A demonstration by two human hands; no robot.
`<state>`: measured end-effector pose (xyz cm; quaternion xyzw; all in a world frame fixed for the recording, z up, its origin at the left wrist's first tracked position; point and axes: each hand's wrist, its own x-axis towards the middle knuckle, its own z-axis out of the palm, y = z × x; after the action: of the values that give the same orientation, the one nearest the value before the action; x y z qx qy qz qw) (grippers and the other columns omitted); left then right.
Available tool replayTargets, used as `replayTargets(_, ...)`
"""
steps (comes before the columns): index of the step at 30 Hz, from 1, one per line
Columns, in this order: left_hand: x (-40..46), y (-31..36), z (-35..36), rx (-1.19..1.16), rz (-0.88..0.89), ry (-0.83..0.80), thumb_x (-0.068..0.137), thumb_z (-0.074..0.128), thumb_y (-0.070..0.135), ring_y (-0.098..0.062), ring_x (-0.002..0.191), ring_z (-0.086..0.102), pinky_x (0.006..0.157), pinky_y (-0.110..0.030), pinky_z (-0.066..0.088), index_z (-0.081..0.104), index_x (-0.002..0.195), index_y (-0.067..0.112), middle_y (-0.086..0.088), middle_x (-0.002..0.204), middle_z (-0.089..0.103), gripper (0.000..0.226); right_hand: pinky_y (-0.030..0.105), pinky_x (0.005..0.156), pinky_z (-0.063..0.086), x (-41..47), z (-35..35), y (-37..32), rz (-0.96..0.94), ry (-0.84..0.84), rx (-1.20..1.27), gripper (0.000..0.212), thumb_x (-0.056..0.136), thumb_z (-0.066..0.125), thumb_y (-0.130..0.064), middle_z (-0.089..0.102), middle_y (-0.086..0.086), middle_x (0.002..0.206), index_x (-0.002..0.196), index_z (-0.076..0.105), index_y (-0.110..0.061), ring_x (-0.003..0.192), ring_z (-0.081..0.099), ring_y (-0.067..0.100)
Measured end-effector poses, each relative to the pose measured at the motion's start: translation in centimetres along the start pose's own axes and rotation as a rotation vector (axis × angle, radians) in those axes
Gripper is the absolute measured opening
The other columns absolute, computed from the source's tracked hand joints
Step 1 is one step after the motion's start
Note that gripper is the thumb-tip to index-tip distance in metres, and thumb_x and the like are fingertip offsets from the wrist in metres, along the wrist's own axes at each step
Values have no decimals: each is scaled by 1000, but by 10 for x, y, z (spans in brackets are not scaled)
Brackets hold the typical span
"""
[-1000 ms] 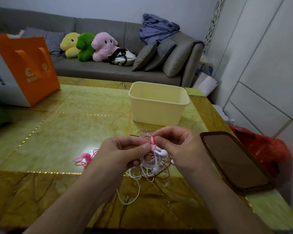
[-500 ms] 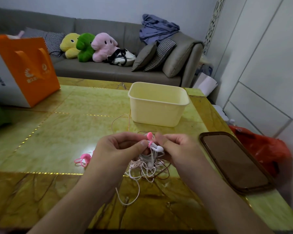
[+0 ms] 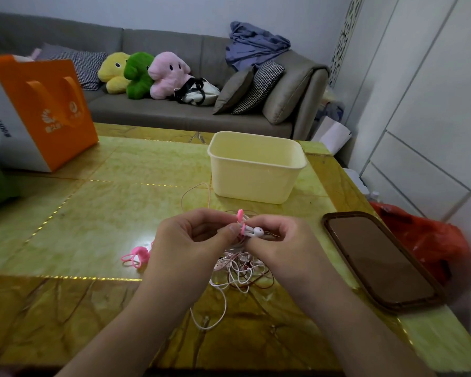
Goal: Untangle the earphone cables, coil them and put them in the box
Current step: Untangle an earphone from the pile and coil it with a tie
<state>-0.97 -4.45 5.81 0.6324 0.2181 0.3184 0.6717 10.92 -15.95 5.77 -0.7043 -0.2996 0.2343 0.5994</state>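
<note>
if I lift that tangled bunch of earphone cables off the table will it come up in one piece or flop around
Probably floppy: the earphone cables are thin and lie in loose loops on the table, so strands would likely dangle. Likely light, since both hands hold a part of it with just fingertips. The knotting suggests most would rise together, with the long loose strand trailing.

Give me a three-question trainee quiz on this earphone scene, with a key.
1. True or false: coiled earphones already lie in the cream box.
2. Which pair holds the white earbud and pink clip? A) left hand only B) right hand only C) both hands
3. What lies on the table right of the tangled cables?

Key
1. False; no earphones show in the box, though its floor is hidden.
2. C; both pinch them above the tangle.
3. A dark brown tray.
</note>
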Motion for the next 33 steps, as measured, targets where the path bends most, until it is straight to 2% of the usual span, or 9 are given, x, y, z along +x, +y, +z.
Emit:
replayTargets(4,0,-2,0,48,27,29,86,80,3,-21,84,81,76,-27,64,81,95,9,-6,85,82,11,38,79,64,-2,7,1,-17,25,68,30,90,69,12,82,9,87,101,81,-13,84,79,21)
replayTargets(6,1,-4,1,77,37,44,87,81,3,-20,83,81,77,-29,65,81,94,10,-5,84,82,11,33,77,66,-3,9,1,-35,63,73,28,90,72,10,82,6,87,100,79,-15,84,80,19)
replayTargets(11,1,-8,2,151,84,79,87,82,5,-16,82,80,76,-28,64,81,91,16,0,82,82,12,21,70,59,-3,11,1,-59,97,78,26,90,74,8,83,0,88,99,80,-16,82,79,11)
replayTargets(14,1,-9,3,165,78,94,88,82,6,-15,81,80,75,-29,65,81,91,16,1,81,81,11,23,71,60,-3,13,2,-56,111,100,23,90,75,8,83,2,89,100,79,-12,84,80,13)
replayTargets(19,2,-11,0,219,72,105,89,82,10,-15,80,80,77,-38,65,81,91,21,3,81,81,11,30,76,65,-4,14,2,-30,116,133,18,89,80,5,82,4,89,98,80,-10,86,80,17)
replayTargets(24,1,-10,1,187,62,84,90,80,7,-13,80,79,74,-26,62,81,93,16,3,82,82,10,42,79,66,-4,15,1,-6,123,101,17,90,79,2,82,3,87,95,79,-14,84,80,21)
replayTargets(28,0,-9,2,146,44,84,90,79,5,-11,76,78,68,-17,58,81,94,12,1,81,81,9,46,78,64,-4,14,1,-18,127,22,18,91,76,1,81,2,86,94,79,-17,86,79,24)
replayTargets(31,0,-10,2,151,37,104,90,79,5,-12,77,79,69,-19,60,81,94,13,1,81,81,9,45,76,62,-5,11,0,-23,74,44,19,92,74,3,80,6,88,98,79,-14,87,77,26)
replayTargets(33,1,-11,2,154,43,117,90,79,6,-12,78,79,70,-20,60,81,93,14,1,81,81,9,34,70,62,-7,10,0,-54,26,50,20,90,77,3,80,6,89,101,77,-13,81,77,20)
